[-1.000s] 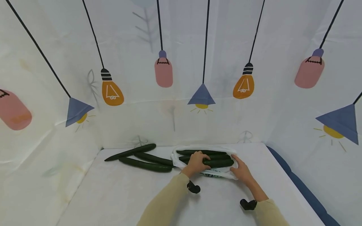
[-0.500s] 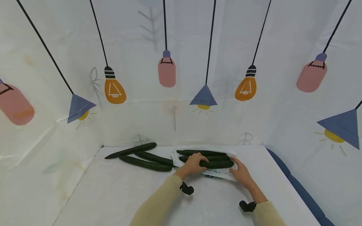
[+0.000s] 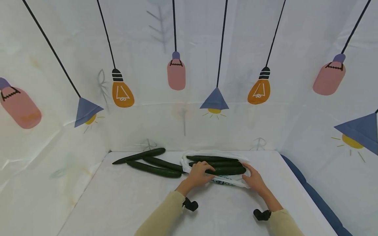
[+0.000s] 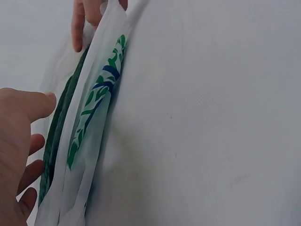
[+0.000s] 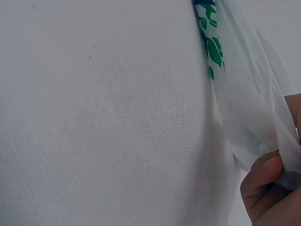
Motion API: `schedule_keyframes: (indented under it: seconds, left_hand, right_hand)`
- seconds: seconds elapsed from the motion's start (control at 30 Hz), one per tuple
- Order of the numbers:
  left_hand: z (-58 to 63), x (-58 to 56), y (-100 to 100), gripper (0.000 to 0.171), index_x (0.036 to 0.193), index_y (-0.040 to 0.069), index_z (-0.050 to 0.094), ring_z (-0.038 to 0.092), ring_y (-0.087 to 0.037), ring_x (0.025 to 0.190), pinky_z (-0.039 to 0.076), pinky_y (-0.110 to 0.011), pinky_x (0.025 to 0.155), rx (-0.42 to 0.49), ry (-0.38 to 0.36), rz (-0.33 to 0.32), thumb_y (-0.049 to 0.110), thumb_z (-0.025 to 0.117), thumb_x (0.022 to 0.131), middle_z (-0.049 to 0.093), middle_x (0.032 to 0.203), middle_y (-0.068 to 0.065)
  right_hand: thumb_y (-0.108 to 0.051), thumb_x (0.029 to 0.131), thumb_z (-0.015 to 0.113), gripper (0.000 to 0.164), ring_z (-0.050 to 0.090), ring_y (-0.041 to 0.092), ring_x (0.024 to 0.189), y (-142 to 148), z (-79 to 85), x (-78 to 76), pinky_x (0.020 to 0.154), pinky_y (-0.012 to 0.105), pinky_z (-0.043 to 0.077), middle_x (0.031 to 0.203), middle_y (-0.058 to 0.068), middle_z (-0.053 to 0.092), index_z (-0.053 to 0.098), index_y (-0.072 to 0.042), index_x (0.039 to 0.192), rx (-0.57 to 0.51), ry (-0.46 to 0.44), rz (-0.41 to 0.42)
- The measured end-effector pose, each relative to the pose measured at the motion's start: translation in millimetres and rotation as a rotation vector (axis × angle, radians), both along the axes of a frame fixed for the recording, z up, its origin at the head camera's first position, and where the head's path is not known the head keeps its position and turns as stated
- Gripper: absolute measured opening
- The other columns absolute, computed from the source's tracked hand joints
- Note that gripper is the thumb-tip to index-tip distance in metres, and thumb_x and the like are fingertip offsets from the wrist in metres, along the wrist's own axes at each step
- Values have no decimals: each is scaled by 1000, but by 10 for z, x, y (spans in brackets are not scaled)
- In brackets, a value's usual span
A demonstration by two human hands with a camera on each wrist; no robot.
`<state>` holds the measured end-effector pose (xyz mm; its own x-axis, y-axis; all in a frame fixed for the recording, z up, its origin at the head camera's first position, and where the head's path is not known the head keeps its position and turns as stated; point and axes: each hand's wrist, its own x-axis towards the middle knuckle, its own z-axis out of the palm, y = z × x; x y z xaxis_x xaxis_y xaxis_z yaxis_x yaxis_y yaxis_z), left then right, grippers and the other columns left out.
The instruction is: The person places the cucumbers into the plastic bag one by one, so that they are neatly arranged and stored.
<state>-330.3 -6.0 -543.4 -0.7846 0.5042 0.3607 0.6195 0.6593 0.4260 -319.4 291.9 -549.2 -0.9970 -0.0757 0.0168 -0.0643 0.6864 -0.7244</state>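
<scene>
A white plastic bag (image 3: 233,181) with green and blue print lies at the back of the table, its opening wide. Several dark green cucumbers (image 3: 228,170) lie side by side in it. My left hand (image 3: 198,175) is over the bag's left part, at the front cucumber. In the left wrist view, its thumb and loosely bent fingers stand apart beside the cucumbers (image 4: 59,120), gripping nothing. At the bag's right end my right hand (image 3: 254,180) holds the edge; the right wrist view shows its thumb and fingers pinching the thin plastic (image 5: 242,103).
Left of the bag, 3 loose cucumbers (image 3: 153,169) lie overlapping on the white table (image 3: 124,200). Behind stands a white fabric wall (image 3: 147,124) printed with hanging lamps. Something dark blue (image 3: 313,190) runs along the table's right edge.
My left hand has slid left along the front cucumber, baring more of it. My right hand keeps its hold on the bag's right edge. The head view has shifted slightly.
</scene>
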Motion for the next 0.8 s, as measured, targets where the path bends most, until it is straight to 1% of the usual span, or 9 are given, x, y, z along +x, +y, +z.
schedule_keyframes:
  seconds: [0.1,0.2,0.27,0.33,0.47,0.57,0.7,0.8]
  left_hand:
    - [25,42,-42,22,109,22,74,54,-15,93,43,-38,80,36,30,-5,33,71,90,61,103,6]
    - [29,86,-90,22,108,21,74,54,-14,92,42,-34,77,54,43,-8,32,72,90,61,103,6]
    - [31,123,-138,22,109,21,74,54,-14,92,42,-33,77,62,49,-9,32,71,90,60,102,6]
    - [36,162,-210,22,109,19,73,56,-16,93,44,-33,78,90,52,-20,31,71,91,61,102,4]
    - [61,263,-445,22,110,14,72,59,-19,94,49,-32,79,152,20,-29,29,68,93,63,100,-1]
    - [93,303,-648,24,110,14,71,60,-17,93,51,-31,78,181,1,-12,31,65,95,63,100,2]
    - [176,268,-911,26,109,14,72,58,-13,89,50,-31,75,216,-8,16,35,60,98,61,99,9]
    - [185,239,-1115,30,108,14,72,56,-9,84,49,-30,73,231,-32,54,37,55,100,59,96,13]
  right_hand:
    - [-7,91,57,59,27,49,135,22,32,5,106,61,25,147,29,35,37,2,145,4,-1,-5]
    - [-9,91,57,58,27,51,134,36,56,19,105,63,26,146,31,34,37,2,145,6,-8,1]
    - [-9,91,57,59,26,51,134,39,56,30,105,63,25,147,32,33,37,2,145,1,-12,3]
    - [-8,91,58,58,26,51,134,34,48,48,105,63,25,147,31,33,38,2,145,-5,-6,-2]
    - [-8,91,59,58,27,51,134,4,7,94,104,63,27,147,30,34,38,2,145,1,-22,3]
    - [-8,92,59,57,28,51,134,-16,-10,107,104,63,28,146,30,35,39,2,144,7,-14,22]
    - [-6,92,58,56,29,50,134,-16,12,84,104,62,29,146,30,36,39,3,144,10,33,20]
    - [-6,92,58,56,29,49,134,2,5,79,104,61,29,146,30,37,39,3,144,23,33,19]
